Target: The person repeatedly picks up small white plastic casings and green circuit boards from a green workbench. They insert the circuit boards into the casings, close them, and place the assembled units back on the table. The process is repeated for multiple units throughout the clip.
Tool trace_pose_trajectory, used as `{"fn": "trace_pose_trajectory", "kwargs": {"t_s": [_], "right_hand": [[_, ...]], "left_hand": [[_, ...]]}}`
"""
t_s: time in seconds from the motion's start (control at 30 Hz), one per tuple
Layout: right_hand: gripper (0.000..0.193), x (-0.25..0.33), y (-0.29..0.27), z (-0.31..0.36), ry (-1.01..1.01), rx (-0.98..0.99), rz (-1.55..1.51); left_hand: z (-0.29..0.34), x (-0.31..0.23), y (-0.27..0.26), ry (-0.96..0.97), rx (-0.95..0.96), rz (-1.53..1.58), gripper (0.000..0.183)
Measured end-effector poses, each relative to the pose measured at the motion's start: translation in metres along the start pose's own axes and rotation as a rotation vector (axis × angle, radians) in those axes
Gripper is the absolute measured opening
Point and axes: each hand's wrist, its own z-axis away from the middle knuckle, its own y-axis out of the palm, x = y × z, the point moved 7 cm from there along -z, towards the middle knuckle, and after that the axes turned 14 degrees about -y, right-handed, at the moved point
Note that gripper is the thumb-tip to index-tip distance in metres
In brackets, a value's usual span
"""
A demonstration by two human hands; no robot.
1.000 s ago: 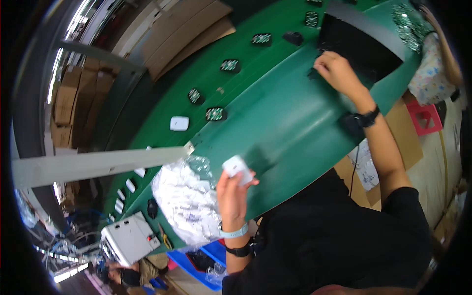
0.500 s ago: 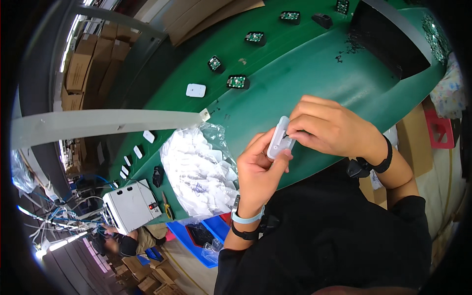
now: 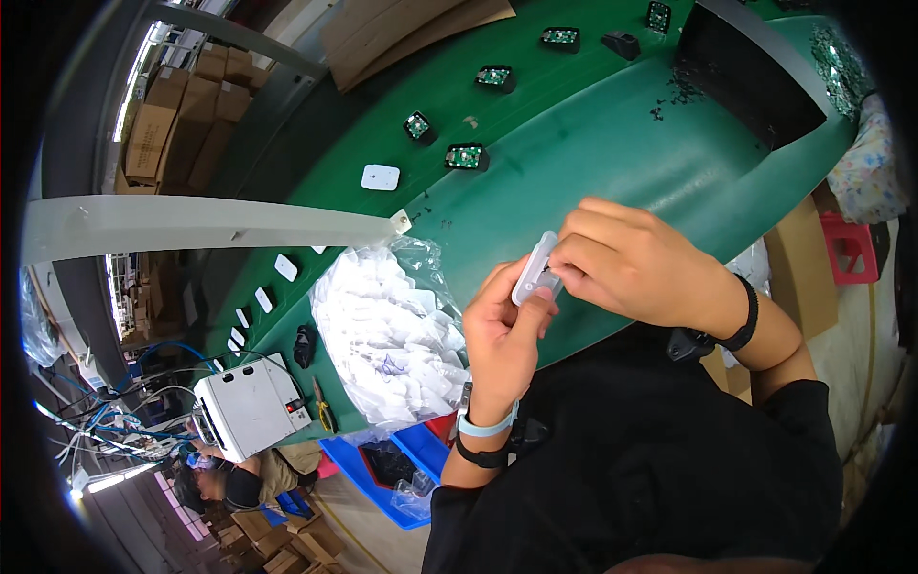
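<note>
My left hand [image 3: 502, 330] grips a small white plastic cover [image 3: 528, 283], thumb on its near side and fingers behind it. The cover is tilted over the green bench, its hollow side partly showing. My right hand [image 3: 626, 258] is bent over the cover's right side with thumb and fingertips pinched at its inside. A small dark bit shows at those fingertips, too small to name. Left of my left hand lies a clear plastic bag [image 3: 382, 335] full of similar white covers.
Black housings with green circuit boards [image 3: 466, 157] stand along the green belt, near a white cover [image 3: 380, 177]. A pale metal bar [image 3: 220, 226] juts in from the left. Yellow-handled pliers [image 3: 325, 409] lie by a white machine [image 3: 251, 407]. A black tray [image 3: 741, 77] holds the far right.
Both hands and the cover have shifted slightly left, and the cover has turned a little. My right fingertips stay pinched at it. At lower left, a co-worker's head has come into sight.
</note>
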Motion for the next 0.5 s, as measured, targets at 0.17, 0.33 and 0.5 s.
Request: {"fn": "trace_pose_trajectory", "kwargs": {"t_s": [0.17, 0.33, 0.5], "right_hand": [[0.014, 0.002, 0.010, -0.009, 0.001, 0.071, 0.022], [0.012, 0.012, 0.022, -0.019, -0.099, 0.245, 0.121], [0.016, 0.013, 0.028, -0.024, -0.063, 0.242, 0.083]], "left_hand": [[0.002, 0.001, -0.008, 0.021, -0.088, -0.037, 0.030], [0.003, 0.009, -0.019, -0.064, -0.126, 0.001, 0.029], [0.005, 0.012, -0.024, -0.023, -0.114, 0.019, 0.028]]}}
